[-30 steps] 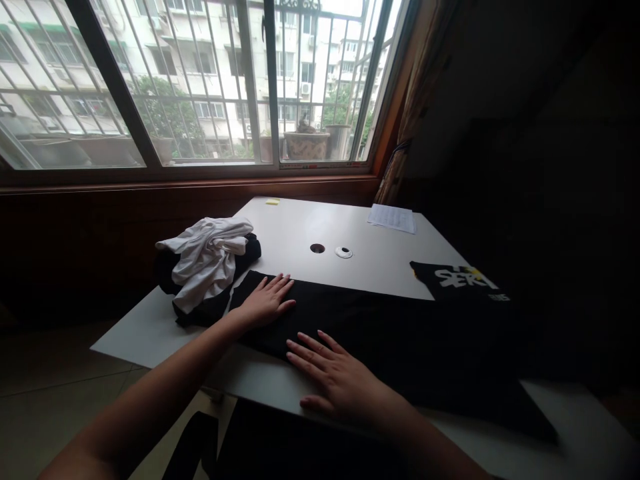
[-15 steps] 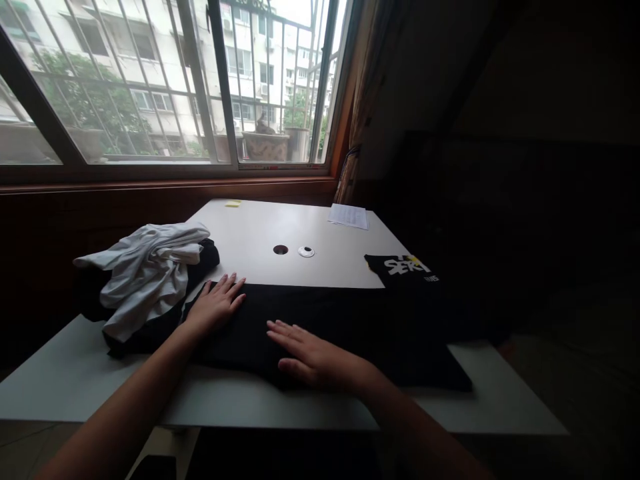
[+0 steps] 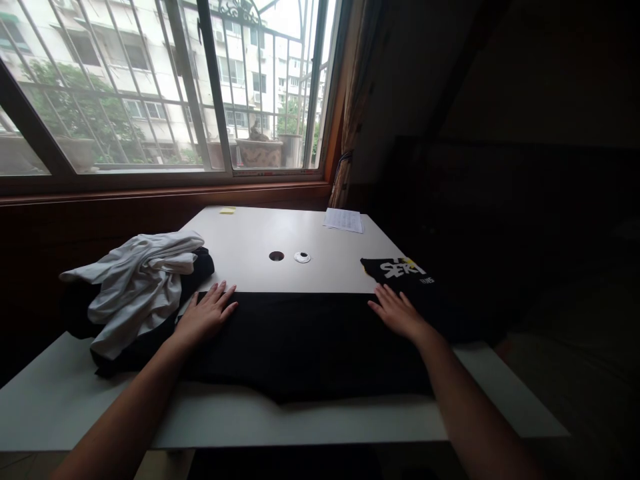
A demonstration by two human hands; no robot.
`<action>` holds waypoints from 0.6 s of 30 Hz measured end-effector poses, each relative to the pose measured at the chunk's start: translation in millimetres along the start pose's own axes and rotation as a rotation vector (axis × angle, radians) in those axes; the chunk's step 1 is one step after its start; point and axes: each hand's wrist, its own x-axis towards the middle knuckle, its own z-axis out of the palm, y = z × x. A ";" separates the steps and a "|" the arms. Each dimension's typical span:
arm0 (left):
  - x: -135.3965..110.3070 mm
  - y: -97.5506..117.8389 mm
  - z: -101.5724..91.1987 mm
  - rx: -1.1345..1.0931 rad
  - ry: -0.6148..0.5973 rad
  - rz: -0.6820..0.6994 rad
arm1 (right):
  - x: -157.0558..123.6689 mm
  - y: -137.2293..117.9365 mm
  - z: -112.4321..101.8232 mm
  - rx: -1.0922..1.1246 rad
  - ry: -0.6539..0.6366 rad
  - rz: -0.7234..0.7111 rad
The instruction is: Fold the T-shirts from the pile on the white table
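A black T-shirt (image 3: pixel 305 343) lies spread flat across the table, with white and yellow lettering on its part at the right. My left hand (image 3: pixel 207 315) rests flat on the shirt's left end, fingers spread. Near the inner corner by the lettering, my right hand (image 3: pixel 397 310) lies palm down on the fabric, its fingers apart. Just left of my left hand sits a crumpled heap of clothes, a light grey garment (image 3: pixel 145 280) on top of dark cloth (image 3: pixel 204 265). The shirt's far right edge fades into shadow.
The white table (image 3: pixel 240 233) has a round cable hole (image 3: pixel 277 256) and a loose round cover (image 3: pixel 302 257) beside it. Papers (image 3: pixel 344 220) lie at the back right, a yellow note (image 3: pixel 227 211) at the back left. A barred window (image 3: pixel 165 87) is behind.
My right hand has slid from the middle of the shirt out to the right, up by the lettering. My left hand stays at the left end. The view has shifted slightly.
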 end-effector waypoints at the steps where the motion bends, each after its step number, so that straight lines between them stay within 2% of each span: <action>1: 0.3 -0.5 0.4 0.001 0.001 -0.008 | 0.0 11.2 3.2 0.003 0.006 0.034; 5: 0.6 0.0 -0.5 0.017 0.001 -0.053 | 1.9 32.6 11.2 0.053 0.019 0.134; 11: -0.1 1.4 -2.7 0.043 -0.016 -0.092 | 7.2 37.7 17.3 0.079 0.040 0.209; 18: -0.5 1.2 -2.6 0.041 -0.007 -0.099 | 10.4 41.1 22.6 0.096 0.097 0.226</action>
